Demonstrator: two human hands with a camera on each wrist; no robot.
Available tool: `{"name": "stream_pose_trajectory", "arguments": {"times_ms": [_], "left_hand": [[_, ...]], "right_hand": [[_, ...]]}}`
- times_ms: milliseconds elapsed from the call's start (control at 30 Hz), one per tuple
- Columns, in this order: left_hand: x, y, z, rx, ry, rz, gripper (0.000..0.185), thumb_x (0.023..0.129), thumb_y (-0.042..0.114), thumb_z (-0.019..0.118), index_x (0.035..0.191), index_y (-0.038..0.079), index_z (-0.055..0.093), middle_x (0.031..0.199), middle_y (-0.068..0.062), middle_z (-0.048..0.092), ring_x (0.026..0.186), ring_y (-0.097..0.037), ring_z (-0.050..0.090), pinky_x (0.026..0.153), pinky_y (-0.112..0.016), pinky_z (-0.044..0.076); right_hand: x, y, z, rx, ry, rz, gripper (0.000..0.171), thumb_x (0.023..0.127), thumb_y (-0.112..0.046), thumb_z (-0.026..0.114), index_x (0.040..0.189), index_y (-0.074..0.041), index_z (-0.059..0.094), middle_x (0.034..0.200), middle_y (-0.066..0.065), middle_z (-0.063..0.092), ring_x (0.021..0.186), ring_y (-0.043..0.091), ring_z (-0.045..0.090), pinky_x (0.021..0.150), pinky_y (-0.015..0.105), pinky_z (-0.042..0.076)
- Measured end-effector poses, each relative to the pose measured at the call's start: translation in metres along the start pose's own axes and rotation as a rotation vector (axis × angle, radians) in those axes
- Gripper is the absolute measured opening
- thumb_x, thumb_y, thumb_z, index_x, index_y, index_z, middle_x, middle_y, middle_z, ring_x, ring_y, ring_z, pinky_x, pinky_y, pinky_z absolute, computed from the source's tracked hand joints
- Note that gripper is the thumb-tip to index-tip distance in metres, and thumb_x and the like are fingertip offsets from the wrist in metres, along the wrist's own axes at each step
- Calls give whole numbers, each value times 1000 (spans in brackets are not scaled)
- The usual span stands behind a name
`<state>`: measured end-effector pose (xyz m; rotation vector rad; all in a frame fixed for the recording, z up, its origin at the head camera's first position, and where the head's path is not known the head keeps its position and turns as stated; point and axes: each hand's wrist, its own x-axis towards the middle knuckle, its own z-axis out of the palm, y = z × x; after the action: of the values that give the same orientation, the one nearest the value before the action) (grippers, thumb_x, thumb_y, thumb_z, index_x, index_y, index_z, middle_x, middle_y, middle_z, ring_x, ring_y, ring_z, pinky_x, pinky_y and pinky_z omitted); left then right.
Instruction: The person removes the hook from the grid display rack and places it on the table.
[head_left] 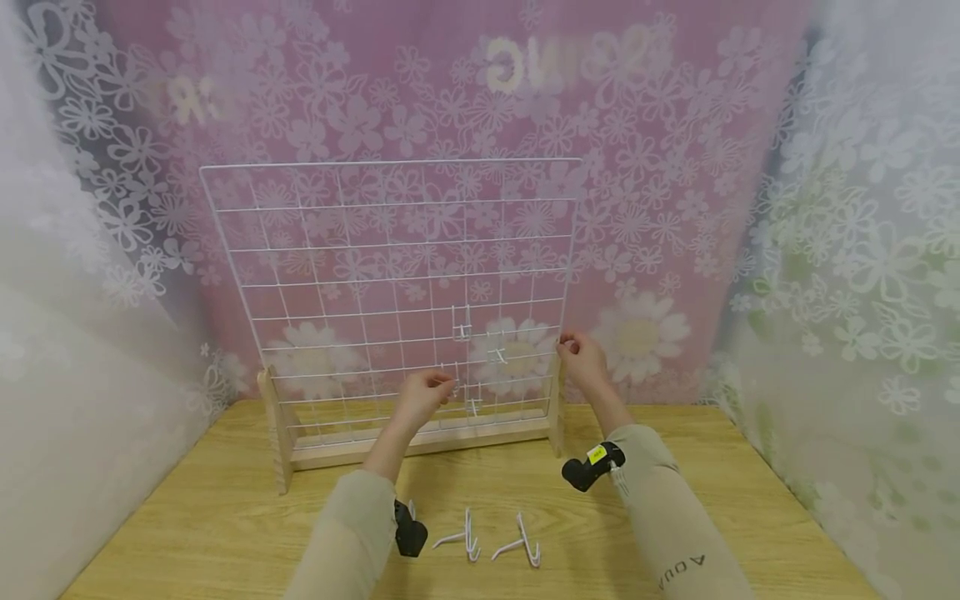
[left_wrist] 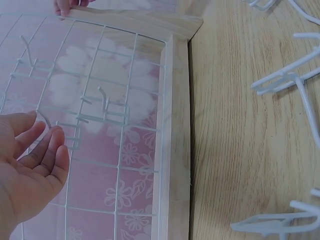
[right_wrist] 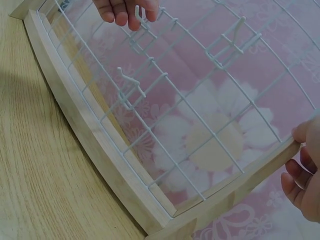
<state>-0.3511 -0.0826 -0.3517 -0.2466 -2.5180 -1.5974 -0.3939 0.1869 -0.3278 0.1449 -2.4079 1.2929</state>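
Hook (head_left: 448, 372) seemingly touching left hand (head_left: 423, 396).

1. Both arms wear long, loose sleeves of a plain beige or khaki cloth; the left sleeve (head_left: 341, 542) fills the lower middle of the head view, and the right sleeve (head_left: 675, 517) lies at the lower right.
2. The right sleeve carries dark printed letters (head_left: 681, 570) near the bottom edge, too small to read fully.
3. A small black device (head_left: 410, 528) is strapped at the left cuff.
4. A like black device (head_left: 592, 465) sits at the right cuff, with a small yellow-green label on top.
5. The left hand (head_left: 424, 396) and right hand (head_left: 581, 360) are bare, without gloves or rings in view.
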Motion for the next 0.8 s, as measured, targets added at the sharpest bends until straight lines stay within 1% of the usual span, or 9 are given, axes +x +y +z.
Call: {"name": "stream_pose_trajectory", "arguments": {"times_ms": [133, 233, 300, 533, 633, 800], "left_hand": [[1, -2, 3, 13, 13, -5, 21, 90, 15, 60, 101, -2, 66, 89, -14, 66, 75, -21, 61, 66, -32, 50], [1, -3, 6, 32, 18, -9, 21, 90, 15, 60, 101, -2, 66, 88, -9, 66, 75, -19, 61, 66, -32, 50], [2, -4, 7, 38, 21, -5, 22, 90, 15, 60, 101, -2, 66, 88, -9, 66, 75, -19, 61, 66, -32, 50], [5, -2, 12, 50, 75, 6, 19, 88, 11, 61, 97, -4, 66, 80, -13, 66, 70, -19, 60, 63, -31, 49], [6, -1, 14, 57, 97, 13, 17, 86, 10, 62, 94, -4, 66, 76, -12, 65, 66, -18, 60, 60, -30, 48], [7, 0, 16, 41, 122, 15, 15, 84, 8, 62, 91, -5, 66, 72, -8, 64, 64, -18, 60, 58, -28, 47]], "right_hand": [[-1, 2, 0, -7, -7, -14, 12, 93, -10, 53, 100, -2, 56, 74, 6, 40, 62, 18, 37, 55, 29, 31], [-2, 3, 0, -5, -6, -14, 11, 93, -10, 53, 99, -2, 55, 73, 6, 39, 60, 18, 36, 54, 29, 30], [-2, 4, 0, -2, -3, -15, 10, 93, -10, 53, 99, -2, 55, 72, 5, 38, 60, 18, 36, 54, 29, 30], [-2, 4, 0, -22, -9, -12, 11, 94, -12, 52, 101, -3, 55, 74, 6, 39, 61, 18, 36, 54, 29, 30], [-2, 3, 0, -25, -15, -9, 12, 94, -12, 52, 102, -3, 55, 73, 6, 39, 59, 17, 36, 53, 29, 30], [-1, 1, 0, -9, -14, -8, 12, 94, -11, 52, 102, -2, 55, 73, 6, 38, 58, 16, 35, 52, 28, 30]]}}
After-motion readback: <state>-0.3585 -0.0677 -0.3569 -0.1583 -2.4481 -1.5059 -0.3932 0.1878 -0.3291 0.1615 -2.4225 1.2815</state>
